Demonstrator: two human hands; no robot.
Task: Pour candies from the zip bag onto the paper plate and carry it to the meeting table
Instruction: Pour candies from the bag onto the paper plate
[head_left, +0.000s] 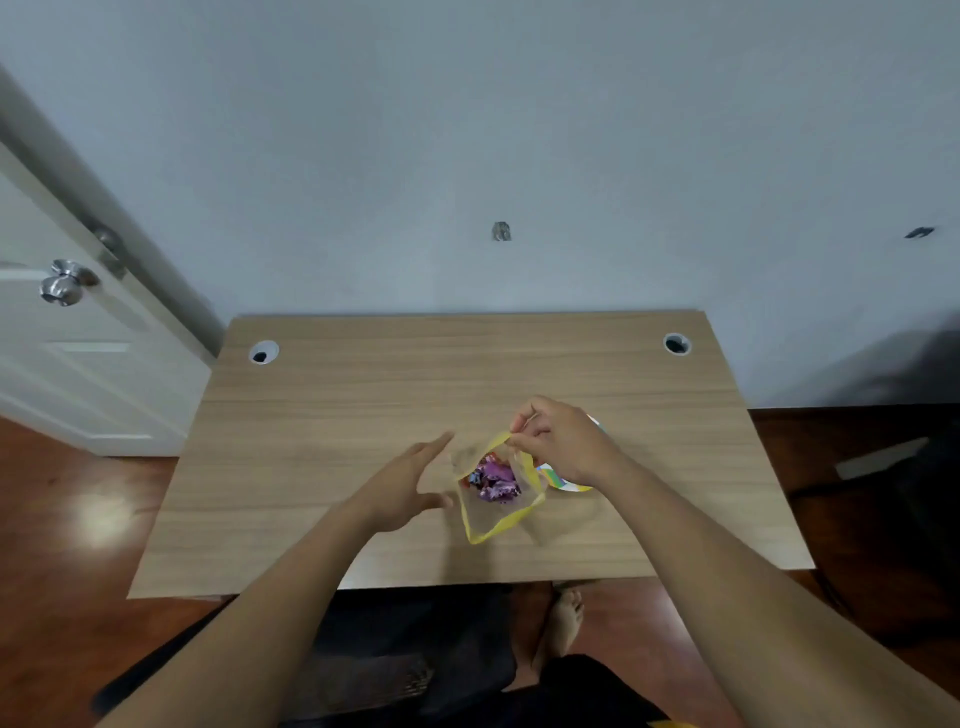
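Yellow-rimmed zip bag (496, 488) gapes upward, mouth toward camera.

Candies (493, 480) in bag (480, 519) — on desk (322, 415)

We see the zip bag (497, 488) as a clear pouch with a yellow zip strip around its mouth, and that mouth gapes wide open toward us. Its far rim is lifted, while the near corner droops toward the surface (322, 415). Inside, the candies (493, 482) sit bunched low in the bag, mostly purple wrappers with bits of red and blue. The paper plate (563, 483) lies flat just right of the bag, largely hidden, showing a white face with coloured edge markings.
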